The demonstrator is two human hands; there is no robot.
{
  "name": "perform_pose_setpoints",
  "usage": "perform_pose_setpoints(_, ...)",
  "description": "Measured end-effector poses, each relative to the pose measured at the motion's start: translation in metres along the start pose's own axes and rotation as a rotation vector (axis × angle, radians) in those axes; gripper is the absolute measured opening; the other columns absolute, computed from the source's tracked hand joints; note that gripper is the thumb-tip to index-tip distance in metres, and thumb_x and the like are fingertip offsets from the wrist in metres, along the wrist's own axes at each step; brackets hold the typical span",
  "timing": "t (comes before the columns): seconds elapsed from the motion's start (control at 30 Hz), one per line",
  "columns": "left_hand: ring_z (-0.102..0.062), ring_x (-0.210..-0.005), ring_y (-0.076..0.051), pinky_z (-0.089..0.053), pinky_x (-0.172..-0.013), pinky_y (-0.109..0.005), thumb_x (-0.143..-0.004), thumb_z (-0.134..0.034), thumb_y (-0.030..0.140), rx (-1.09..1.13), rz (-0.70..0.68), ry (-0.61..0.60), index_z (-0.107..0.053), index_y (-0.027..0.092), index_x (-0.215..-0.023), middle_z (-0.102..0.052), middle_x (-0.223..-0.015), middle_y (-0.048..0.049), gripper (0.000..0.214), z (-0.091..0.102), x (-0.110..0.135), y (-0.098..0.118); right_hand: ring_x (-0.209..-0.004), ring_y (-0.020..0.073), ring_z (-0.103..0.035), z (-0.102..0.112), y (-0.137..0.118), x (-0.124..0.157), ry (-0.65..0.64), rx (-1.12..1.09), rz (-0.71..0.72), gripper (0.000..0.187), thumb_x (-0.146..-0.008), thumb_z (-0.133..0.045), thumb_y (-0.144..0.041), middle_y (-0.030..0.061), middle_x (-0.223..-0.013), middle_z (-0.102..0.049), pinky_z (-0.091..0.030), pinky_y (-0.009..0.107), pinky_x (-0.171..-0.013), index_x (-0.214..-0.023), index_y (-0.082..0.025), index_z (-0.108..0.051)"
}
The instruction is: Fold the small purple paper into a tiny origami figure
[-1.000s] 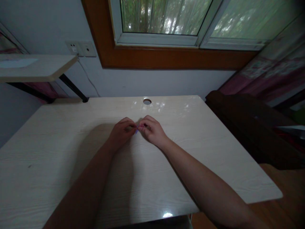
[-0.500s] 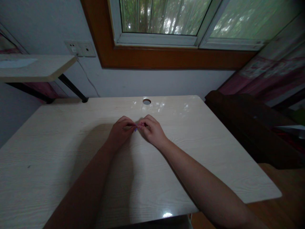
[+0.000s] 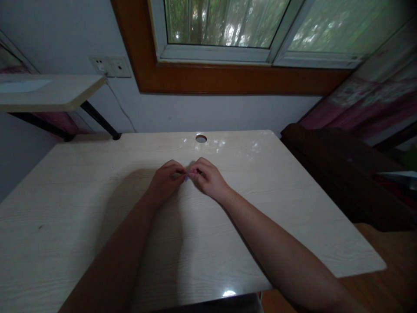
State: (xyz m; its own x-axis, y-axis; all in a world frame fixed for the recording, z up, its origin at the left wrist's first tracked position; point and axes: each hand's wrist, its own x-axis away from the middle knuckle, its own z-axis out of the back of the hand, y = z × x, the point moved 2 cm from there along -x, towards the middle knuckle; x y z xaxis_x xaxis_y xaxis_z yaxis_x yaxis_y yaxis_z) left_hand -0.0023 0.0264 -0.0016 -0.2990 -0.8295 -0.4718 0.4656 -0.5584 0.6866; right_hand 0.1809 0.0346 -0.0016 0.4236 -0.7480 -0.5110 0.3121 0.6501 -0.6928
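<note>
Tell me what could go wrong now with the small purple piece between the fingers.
1. The purple piece is tiny, pinched only by fingertips of the left hand and right hand; it may slip.
2. Dropped, it might roll into the hole just beyond.

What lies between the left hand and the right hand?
A tiny purple piece, pinched by the left hand and right hand; the head view shows it, too small to identify.

Pale wood-grain table (image 3: pixel 97 191), tiny purple-pink piece (image 3: pixel 188 176), orange-brown window frame (image 3: pixel 228 80).
</note>
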Motion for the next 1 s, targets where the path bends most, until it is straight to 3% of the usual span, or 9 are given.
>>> perform_pose_setpoints(0.2, -0.062, -0.081, -0.016, -0.051, -0.076, -0.028, -0.084, -0.067, 0.026, -0.009, 0.025, -0.002, -0.068, 0.02, -0.083, -0.065, -0.086, -0.0031, 0.006, 0.0011, -0.0001, 0.0036, -0.082, 0.0156, -0.054, -0.001, 0.0003, -0.0009, -0.013, -0.007, 0.004, 0.01, -0.088, -0.057, -0.012, 0.0027, -0.085, -0.054, -0.044, 0.028, -0.073, -0.087, -0.02, -0.064)
perform_pose_setpoints(0.47, -0.062, -0.079, -0.016, -0.051, -0.075, -0.028, -0.082, -0.068, 0.026, -0.035, 0.038, 0.075, -0.068, 0.02, -0.08, -0.065, -0.084, -0.0031, 0.006, 0.0016, -0.0021, 0.0023, -0.078, 0.0153, -0.056, -0.0005, -0.0038, 0.0002, 0.064, 0.041, -0.033, 0.01, -0.09, -0.06, -0.019, 0.0031, -0.084, -0.059, -0.046, 0.028, -0.07, -0.091, -0.022, -0.069)
perform_pose_setpoints(1.0, -0.062, -0.079, -0.017, -0.051, -0.075, -0.029, -0.083, -0.066, 0.029, -0.079, 0.046, 0.064, -0.069, 0.021, -0.082, -0.066, -0.084, -0.0033, 0.009, 0.0003, -0.0016, -0.001, -0.072, 0.0147, -0.056, -0.001, 0.0006, 0.0002, 0.085, 0.098, -0.053, 0.01, -0.084, -0.065, -0.019, 0.0011, -0.074, -0.059, -0.045, 0.027, -0.066, -0.087, -0.023, -0.074)
